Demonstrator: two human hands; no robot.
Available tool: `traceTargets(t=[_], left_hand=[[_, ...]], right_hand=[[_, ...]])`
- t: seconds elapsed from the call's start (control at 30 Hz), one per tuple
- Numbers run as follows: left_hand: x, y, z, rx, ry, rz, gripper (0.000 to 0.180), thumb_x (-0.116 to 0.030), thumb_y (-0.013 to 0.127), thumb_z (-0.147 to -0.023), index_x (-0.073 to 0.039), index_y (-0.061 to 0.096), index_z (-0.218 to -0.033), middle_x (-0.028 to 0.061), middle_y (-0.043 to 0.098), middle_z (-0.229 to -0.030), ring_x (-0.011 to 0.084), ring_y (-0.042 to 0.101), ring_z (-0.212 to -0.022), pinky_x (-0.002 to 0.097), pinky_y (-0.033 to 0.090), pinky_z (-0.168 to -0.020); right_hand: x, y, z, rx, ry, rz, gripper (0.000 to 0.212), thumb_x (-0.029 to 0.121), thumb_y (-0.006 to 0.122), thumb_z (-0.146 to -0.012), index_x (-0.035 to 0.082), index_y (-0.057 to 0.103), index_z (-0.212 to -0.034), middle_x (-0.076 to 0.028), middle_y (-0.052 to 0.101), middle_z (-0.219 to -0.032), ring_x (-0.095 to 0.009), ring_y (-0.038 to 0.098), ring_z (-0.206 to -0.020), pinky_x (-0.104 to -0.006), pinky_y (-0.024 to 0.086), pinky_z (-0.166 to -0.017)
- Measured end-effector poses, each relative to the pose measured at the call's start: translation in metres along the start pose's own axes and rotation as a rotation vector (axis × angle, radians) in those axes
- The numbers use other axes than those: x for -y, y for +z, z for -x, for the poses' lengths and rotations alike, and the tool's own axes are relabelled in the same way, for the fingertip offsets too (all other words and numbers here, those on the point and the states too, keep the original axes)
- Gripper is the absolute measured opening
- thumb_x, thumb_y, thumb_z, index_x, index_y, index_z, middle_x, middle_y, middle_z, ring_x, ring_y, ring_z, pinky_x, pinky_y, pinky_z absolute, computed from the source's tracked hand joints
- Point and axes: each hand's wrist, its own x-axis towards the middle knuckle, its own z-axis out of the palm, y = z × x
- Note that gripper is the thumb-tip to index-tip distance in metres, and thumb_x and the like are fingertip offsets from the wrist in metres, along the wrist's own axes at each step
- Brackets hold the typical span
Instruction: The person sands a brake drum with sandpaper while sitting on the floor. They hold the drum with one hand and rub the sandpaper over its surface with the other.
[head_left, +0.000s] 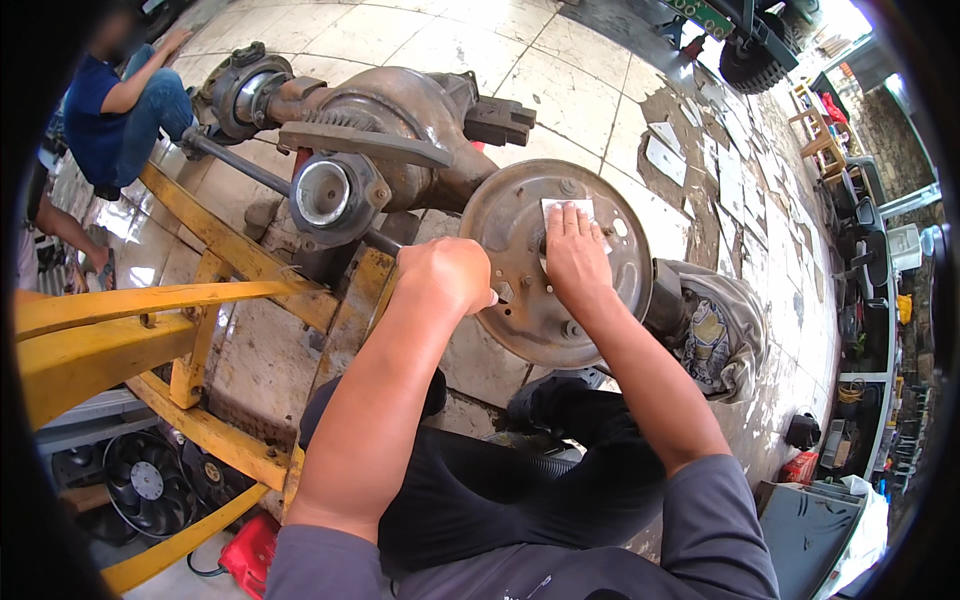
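Note:
A round, rust-stained brake backing plate (540, 310) stands in front of me, fixed to the end of a large axle housing (410, 110). My left hand (445, 275) is closed at the plate's left edge. Its thumb lies over the rim, and the other fingers are hidden from view. On the plate's upper middle, my right hand (580, 255) lies flat with its fingers stretched out. Beneath those fingertips is a small white sheet (551, 206), cloth or paper, against the metal. Bolts and holes dot the plate's face.
A yellow steel frame (230, 250) fills the left side, with a black fan (147, 480) under it. Right of the plate hangs a grey cloth (735, 330). A person in blue (130, 110) crouches at the far left. Broken tiles (735, 170) cover the floor at right.

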Motion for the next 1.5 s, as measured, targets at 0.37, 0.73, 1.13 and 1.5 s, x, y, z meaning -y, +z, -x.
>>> traceTargets(t=[0.37, 0.73, 1.13, 1.5], left_hand=[[0.0, 0.0, -0.001, 0.001, 0.0, -0.045, 0.055, -0.051, 0.069, -0.087, -0.004, 0.071, -0.115, 0.0127, 0.069, -0.12, 0.0293, 0.064, -0.116, 0.0412, 0.049, -0.099], [-0.006, -0.002, 0.0, 0.014, 0.002, -0.068, 0.052, -0.051, 0.069, -0.087, -0.004, 0.073, -0.111, 0.0141, 0.07, -0.117, 0.0302, 0.065, -0.113, 0.0418, 0.049, -0.098], [-0.001, 0.007, -0.009, 0.005, 0.045, -0.062, 0.053, -0.05, 0.069, -0.087, -0.003, 0.072, -0.112, 0.0141, 0.07, -0.117, 0.032, 0.063, -0.115, 0.0486, 0.044, -0.102], [0.0, 0.001, -0.002, 0.019, 0.019, -0.03, 0.056, -0.05, 0.071, -0.086, -0.001, 0.071, -0.113, 0.0179, 0.069, -0.119, 0.033, 0.063, -0.116, 0.0472, 0.045, -0.103]], right_hand=[[-0.021, -0.006, -0.006, 0.044, 0.048, 0.15, 0.047, 0.012, 0.046, -0.095, -0.009, 0.047, -0.138, -0.027, 0.053, -0.139, -0.038, 0.053, -0.129, -0.0498, 0.034, -0.112], [-0.015, -0.009, -0.01, 0.096, 0.033, 0.096, 0.051, 0.012, 0.046, -0.096, -0.009, 0.043, -0.142, -0.028, 0.05, -0.141, -0.039, 0.051, -0.132, -0.0491, 0.034, -0.114], [-0.016, -0.008, -0.003, 0.067, -0.068, -0.016, 0.05, 0.012, 0.045, -0.097, -0.007, 0.041, -0.143, -0.027, 0.044, -0.148, -0.039, 0.045, -0.138, -0.0492, 0.034, -0.115], [-0.021, -0.01, -0.001, 0.067, -0.098, -0.01, 0.051, 0.012, 0.045, -0.097, -0.008, 0.039, -0.145, -0.027, 0.042, -0.149, -0.04, 0.044, -0.137, -0.0492, 0.033, -0.116]])
